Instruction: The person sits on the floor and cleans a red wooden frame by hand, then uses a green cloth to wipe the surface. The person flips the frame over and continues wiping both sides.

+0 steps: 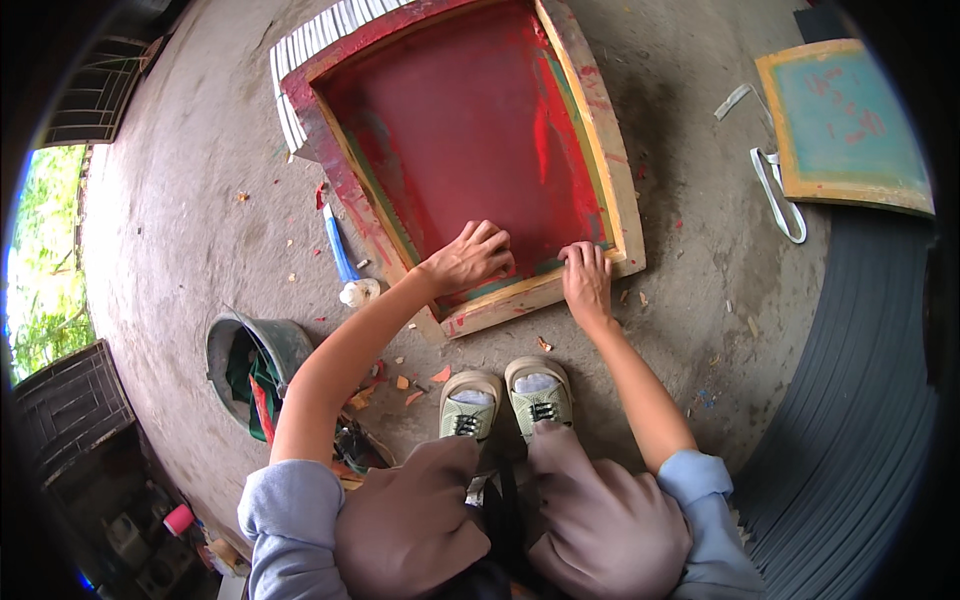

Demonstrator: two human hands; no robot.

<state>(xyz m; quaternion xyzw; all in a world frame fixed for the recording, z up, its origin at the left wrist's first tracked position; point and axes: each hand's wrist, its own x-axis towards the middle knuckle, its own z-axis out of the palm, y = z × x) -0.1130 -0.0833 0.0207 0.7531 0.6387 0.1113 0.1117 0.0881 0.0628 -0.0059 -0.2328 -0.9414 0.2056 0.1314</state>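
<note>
Brown-trousered knees (pixel 410 520) are closest to the camera, with pale green lace-up shoes (pixel 540 395) just past them on the concrete floor (pixel 700 290). Right in front of the toes sits a big wooden frame (pixel 625 180), tilted a bit in view, with dark red mesh (pixel 440 110) stretched inside and brighter red smears down its right side. Its far-left part overlaps a stack of white strips (pixel 290 90).

Left hand (pixel 470 255) is low over the near end of the mesh, fingers curled in close together; can't tell if anything's tucked under them. Right hand (pixel 588 285) lies across the near rail by the right corner, fingers bent and narrow together, tips reaching the inside. Can't tell how firmly it's gripping, the thumb is hard to make out.

Off to the left there's a blue-and-white strip (pixel 338 245) beside the frame, plus a grey bucket (pixel 225 350) with dark green stuff in it. Over on the right, a smaller teal-meshed frame (pixel 840 110) and dark grey ribbed material (pixel 850 370).
</note>
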